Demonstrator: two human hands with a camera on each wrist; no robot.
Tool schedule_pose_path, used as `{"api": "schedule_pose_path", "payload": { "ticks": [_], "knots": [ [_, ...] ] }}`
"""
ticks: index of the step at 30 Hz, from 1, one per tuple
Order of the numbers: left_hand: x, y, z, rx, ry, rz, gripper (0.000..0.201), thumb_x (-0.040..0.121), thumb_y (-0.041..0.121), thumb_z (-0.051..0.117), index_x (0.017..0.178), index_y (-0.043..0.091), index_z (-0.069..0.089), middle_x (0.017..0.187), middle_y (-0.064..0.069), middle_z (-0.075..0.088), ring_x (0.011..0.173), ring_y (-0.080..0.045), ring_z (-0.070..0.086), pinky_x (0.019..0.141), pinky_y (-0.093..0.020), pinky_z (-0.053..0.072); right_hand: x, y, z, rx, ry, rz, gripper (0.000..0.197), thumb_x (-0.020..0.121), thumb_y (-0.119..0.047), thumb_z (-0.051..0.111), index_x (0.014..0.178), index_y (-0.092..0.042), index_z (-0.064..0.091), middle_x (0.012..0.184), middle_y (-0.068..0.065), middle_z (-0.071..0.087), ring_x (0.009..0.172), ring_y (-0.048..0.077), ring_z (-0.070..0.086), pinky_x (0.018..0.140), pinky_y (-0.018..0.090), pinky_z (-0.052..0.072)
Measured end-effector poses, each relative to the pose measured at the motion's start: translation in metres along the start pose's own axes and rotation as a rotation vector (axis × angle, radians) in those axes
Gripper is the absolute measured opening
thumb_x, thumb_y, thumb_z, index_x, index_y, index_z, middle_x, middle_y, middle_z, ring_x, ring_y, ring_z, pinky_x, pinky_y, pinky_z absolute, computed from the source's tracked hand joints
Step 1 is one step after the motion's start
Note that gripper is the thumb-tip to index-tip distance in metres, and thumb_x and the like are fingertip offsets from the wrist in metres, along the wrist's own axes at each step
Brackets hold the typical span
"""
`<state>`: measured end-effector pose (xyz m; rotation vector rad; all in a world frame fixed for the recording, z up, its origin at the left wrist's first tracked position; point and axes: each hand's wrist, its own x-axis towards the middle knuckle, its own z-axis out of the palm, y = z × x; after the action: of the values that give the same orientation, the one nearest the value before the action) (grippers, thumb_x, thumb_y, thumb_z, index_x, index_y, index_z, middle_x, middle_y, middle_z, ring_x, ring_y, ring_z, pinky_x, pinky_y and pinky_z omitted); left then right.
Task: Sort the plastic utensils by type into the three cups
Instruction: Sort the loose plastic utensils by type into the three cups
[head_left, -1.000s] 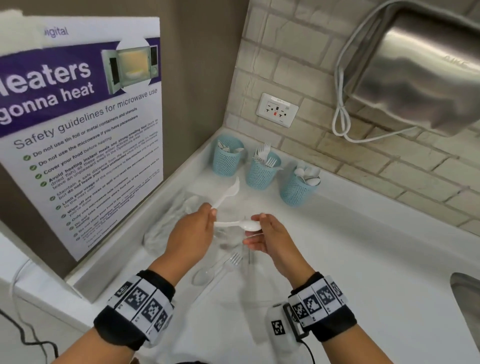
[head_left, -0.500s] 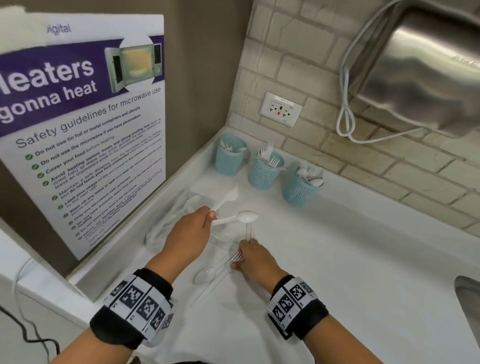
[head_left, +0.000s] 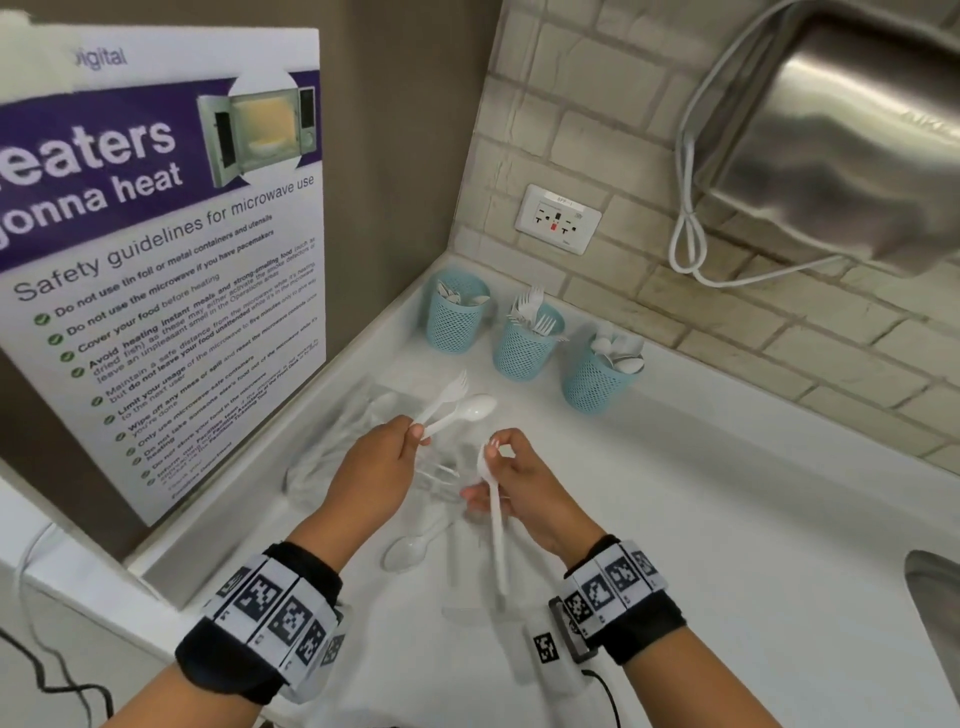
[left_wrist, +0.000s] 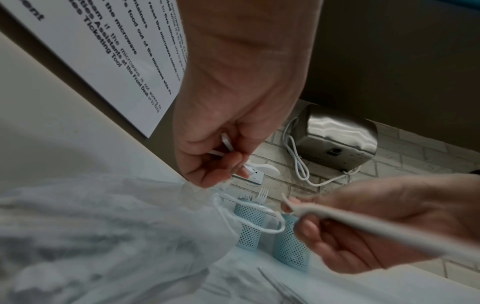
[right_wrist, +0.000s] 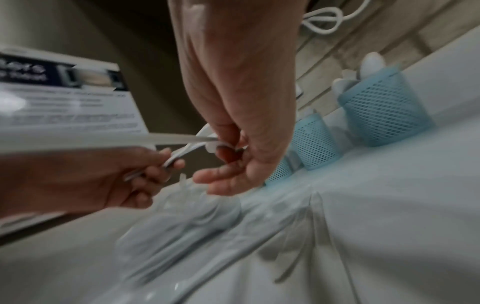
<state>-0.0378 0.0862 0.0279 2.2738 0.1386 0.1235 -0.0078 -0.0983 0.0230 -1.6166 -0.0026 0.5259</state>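
Three blue mesh cups stand at the back of the white counter (head_left: 727, 519): the left cup (head_left: 454, 322) with white utensils, the middle cup (head_left: 527, 345) with forks, the right cup (head_left: 597, 376) with spoons. My left hand (head_left: 415, 431) pinches the handles of a white fork (head_left: 452, 389) and a white spoon (head_left: 470, 410), both pointing toward the cups. Beside it, my right hand (head_left: 493, 452) grips a white utensil (head_left: 496, 519) by its head end, with the handle hanging toward me; its type is hidden by the fingers. A clear spoon (head_left: 410, 551) lies below.
A crumpled clear plastic bag (head_left: 332, 447) and several loose utensils (head_left: 441, 475) lie under the hands. A poster (head_left: 156, 234) leans on the left wall. An outlet (head_left: 558, 218), a steel dispenser (head_left: 831, 145) with a white cord (head_left: 685, 249), and a sink edge (head_left: 935, 597) are around.
My right hand let go near the left hand's spoon, dropped to the counter, took a utensil and lifted it. The left hand kept its fork and spoon.
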Motion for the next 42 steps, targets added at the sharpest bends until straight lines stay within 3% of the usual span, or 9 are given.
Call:
{"api": "schedule_pose_path", "payload": {
  "ticks": [3, 6, 11, 15, 20, 25, 28, 32, 42],
  "knots": [
    [0.001, -0.002, 0.000, -0.001, 0.000, -0.016, 0.033, 0.102, 0.029, 0.031, 0.102, 0.012, 0.060, 0.085, 0.002, 0.057, 0.076, -0.015, 0.052, 0.063, -0.026, 0.032, -0.002, 0.011, 0.015, -0.276, 0.008, 0.023, 0.014, 0.101, -0.035, 0.042, 0.097, -0.021, 0.044, 0.070, 0.002, 0.052, 0.051, 0.013, 0.052, 0.053, 0.032, 0.047],
    [0.001, -0.002, -0.001, -0.007, 0.003, -0.037, 0.031, 0.102, 0.027, 0.032, 0.102, 0.012, 0.059, 0.088, 0.002, 0.056, 0.078, -0.015, 0.050, 0.067, -0.025, 0.032, -0.004, 0.022, 0.026, -0.757, -0.080, -0.056, 0.041, 0.083, -0.058, 0.057, 0.101, -0.022, 0.049, 0.085, -0.004, 0.052, 0.068, 0.009, 0.049, 0.056, 0.021, 0.036],
    [-0.001, 0.000, 0.001, -0.012, -0.021, -0.037, 0.027, 0.102, 0.025, 0.033, 0.101, 0.011, 0.055, 0.081, 0.004, 0.054, 0.070, -0.011, 0.049, 0.056, -0.021, 0.033, -0.003, 0.039, 0.036, -1.211, -0.143, -0.098, 0.034, 0.091, -0.019, 0.061, 0.119, -0.007, 0.046, 0.111, 0.007, 0.037, 0.076, 0.010, 0.050, 0.074, 0.028, 0.044],
    [-0.001, 0.001, 0.001, -0.030, -0.024, -0.049, 0.023, 0.102, 0.023, 0.033, 0.098, 0.009, 0.051, 0.068, 0.006, 0.048, 0.057, -0.006, 0.044, 0.048, -0.021, 0.029, -0.004, 0.038, 0.031, -1.270, -0.151, -0.112, 0.030, 0.093, -0.022, 0.057, 0.118, -0.007, 0.050, 0.118, 0.015, 0.042, 0.084, 0.020, 0.045, 0.069, 0.026, 0.038],
    [0.000, -0.004, -0.001, -0.194, -0.036, -0.110, 0.019, 0.101, 0.019, 0.034, 0.091, 0.011, 0.048, 0.081, 0.000, 0.060, 0.068, -0.016, 0.055, 0.064, -0.031, 0.049, -0.009, 0.001, 0.008, -1.005, -0.123, -0.151, 0.020, 0.085, -0.028, 0.068, 0.082, -0.017, 0.052, 0.087, -0.001, 0.050, 0.079, 0.014, 0.047, 0.062, 0.022, 0.034],
    [-0.004, 0.011, 0.004, -0.401, -0.079, -0.123, 0.022, 0.102, 0.024, 0.033, 0.090, 0.011, 0.046, 0.091, -0.002, 0.069, 0.067, -0.012, 0.065, 0.057, -0.016, 0.046, -0.021, -0.028, -0.005, -0.223, 0.059, -0.066, 0.017, 0.087, -0.024, 0.069, 0.081, -0.019, 0.054, 0.058, -0.013, 0.047, 0.047, 0.003, 0.040, 0.044, 0.014, 0.031],
    [-0.009, 0.023, 0.010, -0.472, -0.137, -0.096, 0.020, 0.102, 0.028, 0.033, 0.088, 0.020, 0.045, 0.095, -0.004, 0.070, 0.078, -0.018, 0.069, 0.070, -0.030, 0.055, -0.021, -0.038, 0.000, 0.028, 0.108, -0.047, 0.017, 0.089, -0.025, 0.067, 0.085, -0.015, 0.053, 0.057, -0.006, 0.051, 0.044, 0.004, 0.043, 0.042, 0.015, 0.028],
    [-0.017, 0.038, 0.018, -0.501, -0.184, -0.073, 0.020, 0.102, 0.025, 0.032, 0.098, 0.011, 0.045, 0.091, -0.008, 0.070, 0.074, -0.022, 0.071, 0.074, -0.036, 0.057, -0.019, -0.039, 0.013, 0.111, 0.156, -0.083, 0.018, 0.090, -0.025, 0.065, 0.084, -0.012, 0.054, 0.061, 0.006, 0.061, 0.045, 0.006, 0.050, 0.040, 0.013, 0.030],
    [-0.020, 0.040, 0.026, -0.423, -0.085, 0.031, 0.013, 0.101, 0.027, 0.033, 0.101, 0.017, 0.040, 0.070, -0.004, 0.051, 0.058, -0.014, 0.047, 0.054, -0.026, 0.039, -0.017, -0.040, 0.026, 0.120, 0.209, -0.143, 0.018, 0.091, -0.030, 0.064, 0.089, -0.014, 0.056, 0.056, -0.008, 0.040, 0.047, 0.005, 0.033, 0.044, 0.017, 0.027]
  ]
}}
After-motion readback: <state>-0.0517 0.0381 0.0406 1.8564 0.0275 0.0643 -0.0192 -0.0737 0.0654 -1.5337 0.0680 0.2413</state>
